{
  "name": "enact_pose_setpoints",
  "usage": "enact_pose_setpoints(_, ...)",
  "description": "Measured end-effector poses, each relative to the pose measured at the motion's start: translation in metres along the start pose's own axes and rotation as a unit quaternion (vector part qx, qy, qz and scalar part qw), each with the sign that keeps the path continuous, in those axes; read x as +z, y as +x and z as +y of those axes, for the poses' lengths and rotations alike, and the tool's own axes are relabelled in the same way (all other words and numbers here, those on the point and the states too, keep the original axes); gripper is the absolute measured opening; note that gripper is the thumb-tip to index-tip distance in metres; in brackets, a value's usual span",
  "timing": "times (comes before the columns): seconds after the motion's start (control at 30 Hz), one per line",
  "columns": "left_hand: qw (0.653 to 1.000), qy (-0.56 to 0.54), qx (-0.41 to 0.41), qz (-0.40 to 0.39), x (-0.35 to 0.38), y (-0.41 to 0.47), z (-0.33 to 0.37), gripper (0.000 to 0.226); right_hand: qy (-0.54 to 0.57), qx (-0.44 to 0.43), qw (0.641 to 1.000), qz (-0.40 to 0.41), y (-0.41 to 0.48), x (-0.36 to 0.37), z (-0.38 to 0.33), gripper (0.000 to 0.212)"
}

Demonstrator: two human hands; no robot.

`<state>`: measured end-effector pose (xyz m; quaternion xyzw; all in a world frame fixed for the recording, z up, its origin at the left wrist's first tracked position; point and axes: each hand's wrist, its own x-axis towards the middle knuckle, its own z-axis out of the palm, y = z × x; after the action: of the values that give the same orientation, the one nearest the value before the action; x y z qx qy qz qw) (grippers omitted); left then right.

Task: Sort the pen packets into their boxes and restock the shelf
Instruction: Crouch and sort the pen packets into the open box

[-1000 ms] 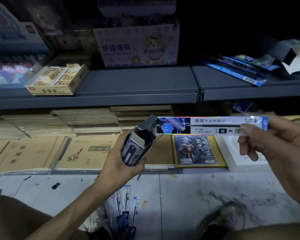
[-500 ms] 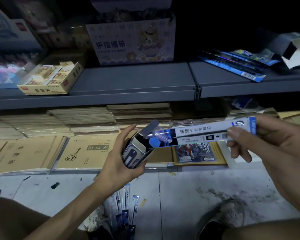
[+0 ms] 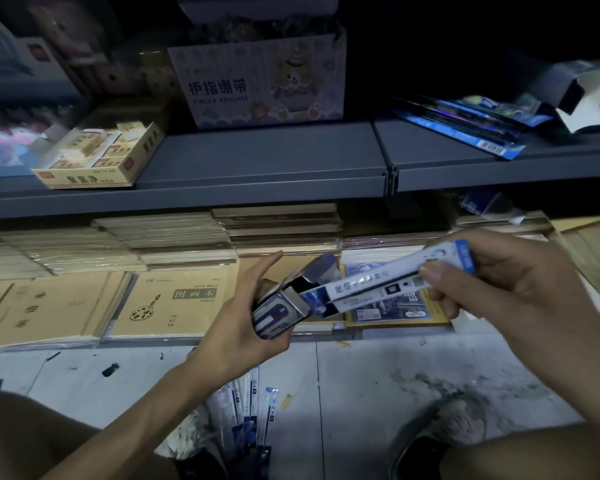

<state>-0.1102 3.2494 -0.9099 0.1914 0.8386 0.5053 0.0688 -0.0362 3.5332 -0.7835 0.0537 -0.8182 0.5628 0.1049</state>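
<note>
– Since a second ago the pen packet point(image 3: 388, 285) has tipped from level to slanting down, and its near end has gone into the mouth of the box point(image 3: 281, 310).
– Who holds what?
– The left hand point(image 3: 236, 330) is wrapped round the box, mouth turned toward the right, one digit sticking up clear of the open flap, probably to keep the opening free. The right hand point(image 3: 499, 289) pinches the packet's far end between thumb and fingers, so it can steer the long card in lengthwise.
– Anything in the way?
– The box's own flaps, I'd say; a packet corner could catch on one. More loose packets point(image 3: 246, 410) lie on the floor point(image 3: 361, 375) between the knees, seemingly waiting their turn.
– And the shelf?
– The grey shelf point(image 3: 257, 157) carries a heap of packets point(image 3: 465, 123) at right beside an opened carton point(image 3: 582, 98), a finger-bandage box point(image 3: 257, 81) in the middle and an eraser tray point(image 3: 101, 157) at left. Notebooks point(image 3: 174, 303) fill the tier below, behind the hands.
</note>
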Motion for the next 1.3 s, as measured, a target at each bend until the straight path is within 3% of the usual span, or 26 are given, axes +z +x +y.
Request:
enact_pose_setpoints(0.1,0.999,0.033,0.014,-0.029,0.001,0.0,0.0,0.111,-0.043,-0.001,0.999,-0.005,-0.002,0.012,0.0,0.014)
enact_pose_setpoints(0.23,1.0,0.008,0.008,-0.022,0.005,0.0,0.0,0.11,-0.056,-0.006,0.998,0.01,0.004,0.012,-0.001,0.03)
enact_pose_setpoints(0.33,1.0,-0.001,0.001,-0.018,0.004,0.0,-0.001,0.109,-0.045,0.005,0.999,0.015,0.007,0.013,-0.002,0.025)
enact_pose_setpoints(0.67,0.996,0.063,0.016,-0.058,0.01,-0.004,0.001,0.106,-0.071,0.111,0.988,-0.085,0.004,0.069,0.019,0.008)
enact_pose_setpoints(0.8,0.998,0.057,-0.001,-0.029,0.003,-0.006,-0.004,0.103,0.012,0.147,0.988,-0.047,0.012,0.066,0.017,0.012)
enact_pose_setpoints(0.87,0.998,0.061,-0.002,-0.027,0.0,-0.009,-0.004,0.104,0.0,0.137,0.99,-0.035,0.014,0.071,0.018,0.015)
enact_pose_setpoints(1.0,0.997,0.081,-0.004,-0.018,-0.005,-0.017,-0.007,0.104,-0.072,0.118,0.989,-0.058,0.014,0.101,0.027,0.014)
enact_pose_setpoints(1.2,0.996,0.086,-0.022,0.027,-0.027,-0.039,-0.015,0.1,-0.051,0.153,0.985,-0.062,0.03,0.136,0.034,0.019)
enact_pose_setpoints(1.3,0.993,0.098,-0.039,0.043,-0.04,-0.055,-0.027,0.1,-0.041,0.163,0.98,-0.107,0.036,0.162,0.036,0.02)
